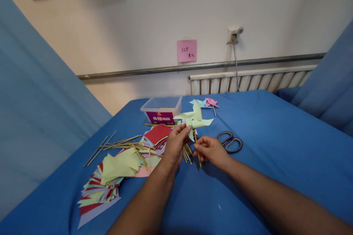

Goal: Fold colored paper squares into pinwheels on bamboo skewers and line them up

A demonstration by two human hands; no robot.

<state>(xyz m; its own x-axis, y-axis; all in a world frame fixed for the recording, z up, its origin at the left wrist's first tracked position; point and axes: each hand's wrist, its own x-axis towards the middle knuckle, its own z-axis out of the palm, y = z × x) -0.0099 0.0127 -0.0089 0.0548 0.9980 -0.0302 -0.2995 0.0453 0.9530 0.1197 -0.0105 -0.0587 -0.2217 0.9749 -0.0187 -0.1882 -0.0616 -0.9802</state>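
A pale green paper pinwheel point(197, 120) with a shiny pin at its centre is held up above the blue-covered table. My left hand point(176, 141) pinches it near the lower blade, thumb towards the pin. Below the blades, my right hand point(211, 149) grips the thin wooden stick point(199, 156), which slants down and slightly right. The fingers of both hands are closed. Just right of my right hand lie dark-handled scissors point(230, 142), their blades hidden behind the hand. Several loose sticks point(187, 154) lie beneath the pinwheel, partly covered by my hands.
Fanned coloured paper sheets point(118, 169) and a red-topped paper stack point(157, 135) spread to the left, with scattered sticks point(124, 143). Behind them stands a clear plastic box point(162, 108). A blue pinwheel point(199, 103) and a pink pinwheel point(211, 102) lie at the far edge.
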